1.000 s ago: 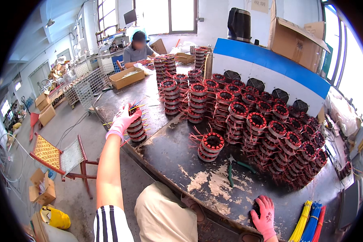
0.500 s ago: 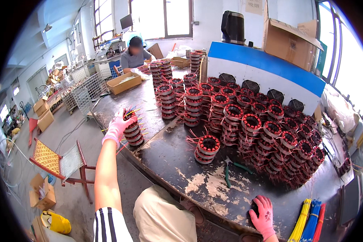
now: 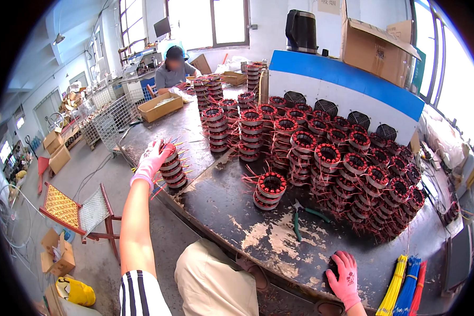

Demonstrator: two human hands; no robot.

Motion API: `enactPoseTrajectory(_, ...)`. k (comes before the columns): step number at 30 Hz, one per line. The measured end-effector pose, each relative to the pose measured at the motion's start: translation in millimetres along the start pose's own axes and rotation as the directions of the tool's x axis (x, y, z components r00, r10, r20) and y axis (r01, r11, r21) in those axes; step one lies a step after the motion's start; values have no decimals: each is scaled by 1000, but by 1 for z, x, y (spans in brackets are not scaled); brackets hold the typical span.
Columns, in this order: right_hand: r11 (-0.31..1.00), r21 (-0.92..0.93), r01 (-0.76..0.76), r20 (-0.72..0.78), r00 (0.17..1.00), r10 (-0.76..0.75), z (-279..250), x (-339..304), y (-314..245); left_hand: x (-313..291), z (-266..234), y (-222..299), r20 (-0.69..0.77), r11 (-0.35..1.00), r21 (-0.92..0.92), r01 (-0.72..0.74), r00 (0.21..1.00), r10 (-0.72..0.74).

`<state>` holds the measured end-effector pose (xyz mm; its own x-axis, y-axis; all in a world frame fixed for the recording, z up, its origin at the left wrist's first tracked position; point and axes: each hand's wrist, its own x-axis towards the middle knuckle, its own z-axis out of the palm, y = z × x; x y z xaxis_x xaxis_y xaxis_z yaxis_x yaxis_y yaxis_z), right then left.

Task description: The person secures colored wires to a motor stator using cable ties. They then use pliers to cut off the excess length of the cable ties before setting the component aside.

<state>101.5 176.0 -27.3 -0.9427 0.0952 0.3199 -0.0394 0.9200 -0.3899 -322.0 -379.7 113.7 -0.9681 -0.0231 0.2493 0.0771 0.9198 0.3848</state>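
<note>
My left hand (image 3: 154, 160), in a pink glove, reaches out to the far left edge of the table. Its fingers close around the top wound motor stator (image 3: 169, 151) of a short stack (image 3: 174, 178); yellow and red wire ends stick out from the stack's side. Part of that top ring is hidden behind the glove. My right hand (image 3: 346, 279), gloved in pink too, rests palm down on the table near its front edge, fingers stretched out and holding nothing. Green-handled cutters (image 3: 297, 225) lie between it and a small stator stack (image 3: 269, 192).
Many stacked stators (image 3: 326, 158) crowd the back and right of the dark worn table (image 3: 221, 205). Yellow (image 3: 392, 287), blue (image 3: 407, 289) and red wire bundles (image 3: 419, 287) lie at the right. Another person (image 3: 174, 68) sits beyond an open carton (image 3: 160, 107). A folding chair (image 3: 84, 210) stands left.
My left hand has turned slightly on the stack, and the red winding of the top stator now shows more. The whole view has shifted a little. My right hand stays on the table.
</note>
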Motion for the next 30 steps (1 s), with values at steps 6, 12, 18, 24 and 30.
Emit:
enactPoseTrajectory(6,1000,21,14,-18,1000,-13,2,-1,2,-4,-20,26,-249,981,177,-72,961,116)
enactPoseTrajectory(12,1000,10,2,-12,1000,-2,-2,-2,-5,-84,35,178,-114,705,29,-709,698,707)
enactPoseTrajectory(18,999,44,28,-74,997,-24,-5,-1,-3,-155,137,270,36,744,135,-654,754,656)
enactPoseTrajectory(24,996,68,57,-165,985,-45,7,-1,11,-133,167,260,10,735,39,-677,735,678)
enactPoseTrajectory(30,969,186,-165,-488,840,237,-50,-64,-17,-230,95,321,-30,507,-280,-815,535,844)
